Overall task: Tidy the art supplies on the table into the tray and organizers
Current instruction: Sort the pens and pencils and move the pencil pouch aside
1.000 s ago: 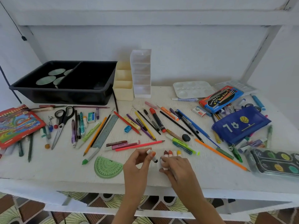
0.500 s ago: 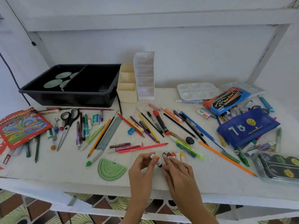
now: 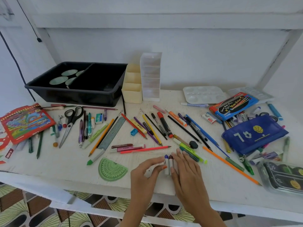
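A small bunch of short white markers [image 3: 168,163] with coloured caps lies near the table's front edge, between my hands. My left hand [image 3: 144,172] pinches one white marker with an orange tip between thumb and fingers, right against the bunch. My right hand [image 3: 185,172] rests with straight fingers on the bunch's right side and hides some of the markers. At the back left stands the black two-part tray [image 3: 75,94]. Next to the tray are a cream organizer [image 3: 132,95] and a taller clear organizer [image 3: 150,76].
Pens, pencils and markers lie scattered across the white table [image 3: 65,167]. Scissors [image 3: 73,117], a ruler [image 3: 113,133] and a green protractor [image 3: 112,169] lie left of my hands. To the right are a blue pouch [image 3: 252,133], a paint box [image 3: 283,176] and a palette [image 3: 203,94].
My left hand has brought its marker down against the bunch. My right hand has flattened over the markers. The view has shifted slightly to the left.
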`<state>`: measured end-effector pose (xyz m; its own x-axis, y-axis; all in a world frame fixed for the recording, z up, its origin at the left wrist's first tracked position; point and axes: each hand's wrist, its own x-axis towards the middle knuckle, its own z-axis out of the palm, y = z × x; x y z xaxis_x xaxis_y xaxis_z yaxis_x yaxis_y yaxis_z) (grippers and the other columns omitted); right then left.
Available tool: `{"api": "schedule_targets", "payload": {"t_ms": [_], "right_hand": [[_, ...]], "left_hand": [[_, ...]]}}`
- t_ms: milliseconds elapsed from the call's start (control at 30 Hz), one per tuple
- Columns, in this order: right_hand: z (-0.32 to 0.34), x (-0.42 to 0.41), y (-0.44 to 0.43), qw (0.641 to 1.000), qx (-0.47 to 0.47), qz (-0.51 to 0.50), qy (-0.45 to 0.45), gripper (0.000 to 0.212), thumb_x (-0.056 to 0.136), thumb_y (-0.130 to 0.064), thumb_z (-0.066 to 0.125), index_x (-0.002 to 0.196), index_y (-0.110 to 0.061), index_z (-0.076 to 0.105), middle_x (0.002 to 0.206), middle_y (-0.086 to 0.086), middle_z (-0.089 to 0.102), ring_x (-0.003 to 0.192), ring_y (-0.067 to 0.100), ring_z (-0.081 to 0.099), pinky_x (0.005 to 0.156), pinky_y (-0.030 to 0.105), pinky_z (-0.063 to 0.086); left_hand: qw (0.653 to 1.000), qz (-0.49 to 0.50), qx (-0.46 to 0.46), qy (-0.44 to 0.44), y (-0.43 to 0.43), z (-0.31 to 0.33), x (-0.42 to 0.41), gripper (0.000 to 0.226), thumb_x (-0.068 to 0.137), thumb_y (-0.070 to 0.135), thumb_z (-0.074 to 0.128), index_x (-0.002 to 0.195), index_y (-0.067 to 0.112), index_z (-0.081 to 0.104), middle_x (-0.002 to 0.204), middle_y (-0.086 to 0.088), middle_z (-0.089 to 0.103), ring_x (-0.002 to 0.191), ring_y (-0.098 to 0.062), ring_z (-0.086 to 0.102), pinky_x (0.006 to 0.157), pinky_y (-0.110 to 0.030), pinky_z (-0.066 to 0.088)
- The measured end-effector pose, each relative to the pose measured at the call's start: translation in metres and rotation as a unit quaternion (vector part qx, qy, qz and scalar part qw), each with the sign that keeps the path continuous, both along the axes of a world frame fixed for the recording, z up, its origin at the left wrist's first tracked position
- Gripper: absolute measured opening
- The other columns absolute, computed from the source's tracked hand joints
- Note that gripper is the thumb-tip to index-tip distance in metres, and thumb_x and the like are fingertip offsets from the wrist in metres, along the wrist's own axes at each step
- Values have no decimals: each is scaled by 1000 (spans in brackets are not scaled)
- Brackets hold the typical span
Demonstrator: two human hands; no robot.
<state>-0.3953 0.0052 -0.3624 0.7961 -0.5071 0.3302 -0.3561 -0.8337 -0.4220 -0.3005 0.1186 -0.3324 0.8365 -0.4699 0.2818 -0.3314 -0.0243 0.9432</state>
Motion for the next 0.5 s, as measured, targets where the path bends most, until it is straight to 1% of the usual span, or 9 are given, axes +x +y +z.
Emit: {"api": "schedule_targets", "payload": {"t_ms": [100, 167, 200, 233, 267, 300, 333, 400, 500], "right_hand": [[0, 1, 1, 1000, 2, -2, 7, 47, 99, -36, 24, 139, -19, 41, 146, 0, 42, 138, 12, 28, 110, 32, 22], [-1, 2, 1, 1000, -3, -3, 11, 47, 98, -34, 27, 138, -19, 43, 146, -1, 41, 138, 12, 28, 110, 30, 21], [-1, 2, 1, 1000, -5, -3, 12, 46, 97, -34, 28, 138, -18, 44, 146, -1, 42, 137, 11, 28, 111, 30, 21], [-1, 2, 0, 1000, -6, -4, 14, 46, 97, -34, 28, 137, -19, 45, 145, -1, 42, 137, 11, 28, 111, 29, 21], [-1, 2, 0, 1000, -7, -4, 17, 46, 97, -34, 28, 136, -19, 46, 145, -1, 43, 137, 11, 28, 111, 29, 21], [-1, 2, 0, 1000, -9, -5, 19, 46, 97, -34, 28, 136, -18, 46, 144, -1, 44, 136, 11, 29, 111, 28, 20], [0, 2, 0, 1000, -12, -4, 22, 46, 97, -34, 27, 136, -18, 47, 144, 0, 45, 136, 12, 29, 112, 28, 20], [1, 2, 0, 999, -18, -3, 27, 48, 99, -35, 21, 136, -17, 47, 144, 1, 45, 136, 12, 28, 112, 27, 18], [0, 3, 0, 999, -24, -1, 36, 54, 101, -37, 14, 135, -15, 49, 143, 2, 46, 136, 14, 30, 111, 29, 20]], "left_hand": [[995, -41, 29, -85, 5, -17, 2, 28, 72, -5, 72, 95, 13, 73, 105, 9, 70, 103, -5, 64, 83, -18, 52], [993, -77, 30, -90, 11, -22, 3, 25, 75, 7, 72, 97, 19, 73, 116, 3, 66, 114, -9, 59, 86, -22, 53], [992, -99, 28, -67, 13, -21, 4, 18, 78, 20, 71, 95, 27, 74, 119, 7, 65, 118, -10, 56, 88, -21, 51], [990, -125, 43, -53, 13, -24, 4, 15, 81, 35, 68, 95, 36, 73, 120, 19, 63, 121, -4, 52, 93, -16, 46], [984, -142, 69, -81, 13, -25, 4, 18, 84, 48, 59, 98, 45, 69, 121, 35, 55, 123, 6, 45, 98, -10, 38], [977, -156, 101, -101, 13, -25, 5, 22, 86, 51, 55, 104, 45, 65, 120, 43, 49, 122, 13, 41, 100, -6, 32], [978, -150, 106, -103, 12, -28, 7, 22, 87, 42, 59, 107, 35, 68, 120, 40, 51, 121, 14, 42, 101, -5, 31], [978, -129, 97, -134, 8, -35, 11, 27, 83, 15, 65, 109, 13, 70, 126, 16, 57, 120, 3, 50, 102, -15, 38], [974, -124, 111, -156, 6, -39, 12, 31, 87, 20, 59, 115, 10, 66, 127, 9, 56, 123, 1, 48, 105, -23, 37]]}}
